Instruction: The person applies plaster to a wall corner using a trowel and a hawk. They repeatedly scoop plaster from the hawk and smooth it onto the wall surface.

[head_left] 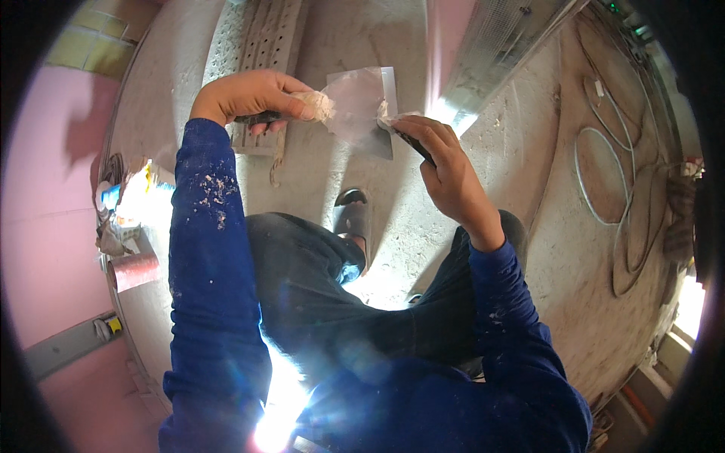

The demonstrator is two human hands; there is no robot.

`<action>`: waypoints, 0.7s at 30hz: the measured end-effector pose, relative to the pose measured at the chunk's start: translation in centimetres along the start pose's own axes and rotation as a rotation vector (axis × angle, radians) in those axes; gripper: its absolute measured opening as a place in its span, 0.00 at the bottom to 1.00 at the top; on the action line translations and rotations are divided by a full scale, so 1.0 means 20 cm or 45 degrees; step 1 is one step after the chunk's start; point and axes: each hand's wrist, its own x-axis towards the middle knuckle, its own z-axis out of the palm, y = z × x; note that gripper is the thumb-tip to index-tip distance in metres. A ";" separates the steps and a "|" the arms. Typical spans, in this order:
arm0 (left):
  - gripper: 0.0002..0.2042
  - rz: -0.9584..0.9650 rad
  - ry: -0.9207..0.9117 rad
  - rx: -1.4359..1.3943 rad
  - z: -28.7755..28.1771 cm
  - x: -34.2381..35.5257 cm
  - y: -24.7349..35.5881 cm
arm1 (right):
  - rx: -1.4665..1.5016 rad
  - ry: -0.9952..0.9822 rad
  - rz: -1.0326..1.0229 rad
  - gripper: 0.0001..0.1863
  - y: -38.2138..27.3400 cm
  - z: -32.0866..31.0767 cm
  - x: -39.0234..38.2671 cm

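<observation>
**Left scraper [353,98] and right scraper [413,143] held with blades overlapping in view**

In the head view, the left scraper is held in the left hand [253,98], whose grip is curled around the dark handle; pale, crusted filler [323,108] is seen where handle and blade meet. The right scraper is held in the right hand [445,162], with the grip wrapped around its dark handle. Both tools are raised over the floor [521,158], far of the knees; whether the blades touch cannot be told.

Beyond the left hand, a perforated plank [232,47] is seen lying on the floor. To the far right, a translucent mesh-like panel [502,41] is placed. Loops of cable [578,170] are spread on the right, and a red cylinder [136,272] is set near the pink wall [57,181] on the left. The blue sleeves [208,249] are spotted with pale material.
</observation>
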 end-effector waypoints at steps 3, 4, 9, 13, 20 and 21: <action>0.23 -0.005 -0.003 0.011 -0.01 0.00 0.02 | -0.323 0.055 -0.045 0.30 -0.02 0.02 0.00; 0.23 0.011 0.017 0.029 -0.01 0.00 0.03 | -0.352 0.081 -0.062 0.29 -0.03 0.03 0.01; 0.23 0.035 0.115 0.154 0.01 0.04 0.07 | -0.457 0.075 -0.067 0.26 0.00 0.04 0.00; 0.22 -0.049 0.278 0.171 -0.03 0.06 0.05 | -0.189 -0.122 0.049 0.26 0.14 0.02 -0.05; 0.23 0.089 0.801 0.122 -0.06 0.09 -0.02 | 1.716 0.107 1.454 0.18 0.83 0.19 -0.24; 0.23 0.105 0.788 0.115 -0.06 0.10 -0.01 | 1.764 0.253 1.617 0.16 0.94 0.24 -0.29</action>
